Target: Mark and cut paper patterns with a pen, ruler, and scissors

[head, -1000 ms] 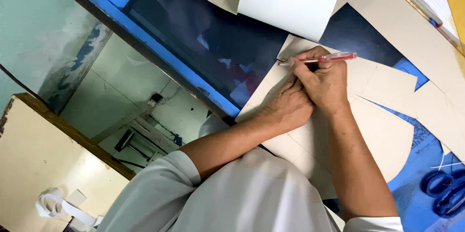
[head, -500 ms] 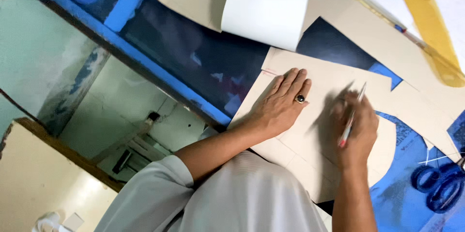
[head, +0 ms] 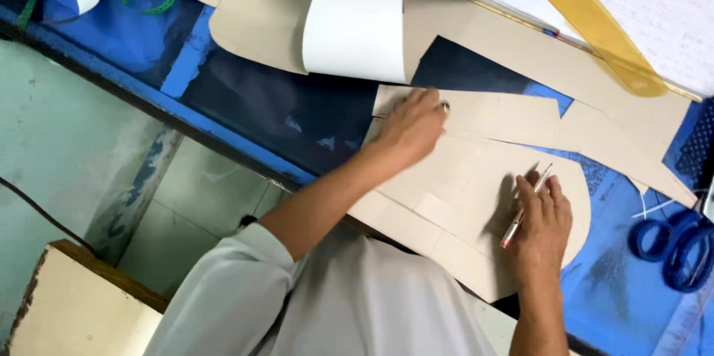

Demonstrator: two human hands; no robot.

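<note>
Rounded beige card pattern piece (head: 476, 192) is laid flat on the blue desk (head: 625, 304). Its far end is pressed by the left hand (head: 413, 127), fingers spread. On its near curved edge the right hand (head: 539, 226) is rested, closed around a red-and-white pen (head: 525, 207). Blue scissors (head: 680, 244) are seen just beyond that curved edge.

Blurred left hand (head: 413, 127); scissors (head: 680, 241) and yellow ruler (head: 587, 21) edge-cropped.
</note>
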